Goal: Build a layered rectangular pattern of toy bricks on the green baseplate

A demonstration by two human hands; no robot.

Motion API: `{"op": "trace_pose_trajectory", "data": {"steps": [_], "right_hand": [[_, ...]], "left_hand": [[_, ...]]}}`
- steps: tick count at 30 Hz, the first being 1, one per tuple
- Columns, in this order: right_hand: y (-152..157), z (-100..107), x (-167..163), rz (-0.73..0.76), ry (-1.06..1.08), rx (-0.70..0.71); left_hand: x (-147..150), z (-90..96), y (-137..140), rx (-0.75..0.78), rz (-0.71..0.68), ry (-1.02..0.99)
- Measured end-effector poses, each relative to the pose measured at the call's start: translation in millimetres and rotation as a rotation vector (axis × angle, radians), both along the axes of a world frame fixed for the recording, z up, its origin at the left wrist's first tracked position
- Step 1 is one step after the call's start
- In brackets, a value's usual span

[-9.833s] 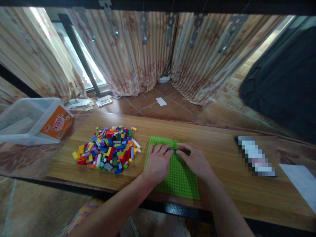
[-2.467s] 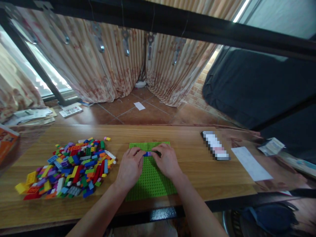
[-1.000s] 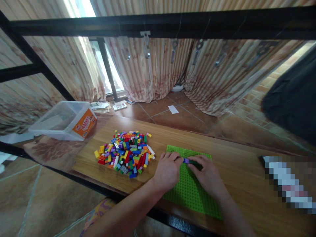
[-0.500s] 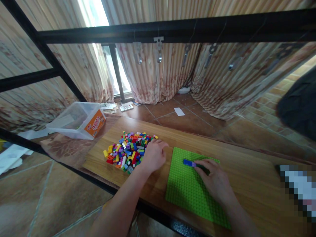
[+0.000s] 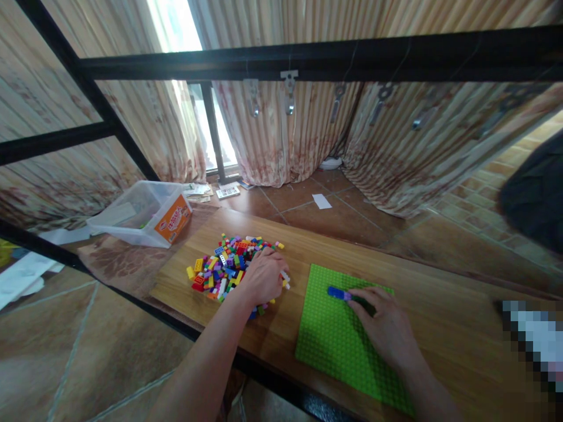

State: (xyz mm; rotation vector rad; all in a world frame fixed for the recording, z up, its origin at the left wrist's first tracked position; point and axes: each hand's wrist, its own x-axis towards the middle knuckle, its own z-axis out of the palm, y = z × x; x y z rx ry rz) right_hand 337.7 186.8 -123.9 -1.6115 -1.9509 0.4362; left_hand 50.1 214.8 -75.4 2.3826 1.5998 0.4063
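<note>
A loose pile of colourful toy bricks [image 5: 220,269] lies on the wooden table. Over its right side is my left hand [image 5: 264,275], palm down, with fingers bent and slightly apart among the bricks; the fingertips are partly hidden and no held brick shows. To the right, a green studded baseplate [image 5: 325,334] lies flat. On its upper part sit a blue brick [image 5: 336,292] and a small purple brick [image 5: 348,296] in line. My right hand [image 5: 385,319] pinches a dark green brick [image 5: 364,304] at the right end of this row.
A clear plastic box [image 5: 132,223] with an orange label stands left of the table [image 5: 246,223]. A black metal bar [image 5: 308,53] with hanging hooks crosses above. Papers [image 5: 229,191] lie on the floor behind, near the curtains [image 5: 299,135]. A blurred-out object [image 5: 532,334] is at right.
My left hand has moved left, from the pile's right edge onto the bricks, uncovering white bricks at the right. My right hand stays at the row on the baseplate. The view has shifted slightly.
</note>
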Motion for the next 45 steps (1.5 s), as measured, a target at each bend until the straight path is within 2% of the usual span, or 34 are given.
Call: {"op": "trace_pose_trajectory", "data": {"steps": [19, 29, 35, 42, 45], "right_hand": [[-0.3, 1.1, -0.2, 0.007, -0.018, -0.001], [-1.4, 3.4, -3.1, 0.007, -0.027, 0.024], [-0.4, 4.3, -6.3, -0.008, -0.036, 0.033], [-4.0, 17.2, -11.0, -0.071, 0.115, 0.124], [-6.6, 23.4, -16.2, -0.020, 0.182, 0.126]], "left_hand": [[6.6, 0.9, 0.7, 0.013, 0.024, 0.026], [21.1, -5.4, 2.0, 0.024, -0.067, -0.250], [41.5, -5.4, -6.1, -0.006, -0.069, -0.271], [58.4, -7.9, -10.6, 0.025, -0.094, -0.300], [64.5, -10.2, -14.0, 0.051, -0.140, -0.317]]}}
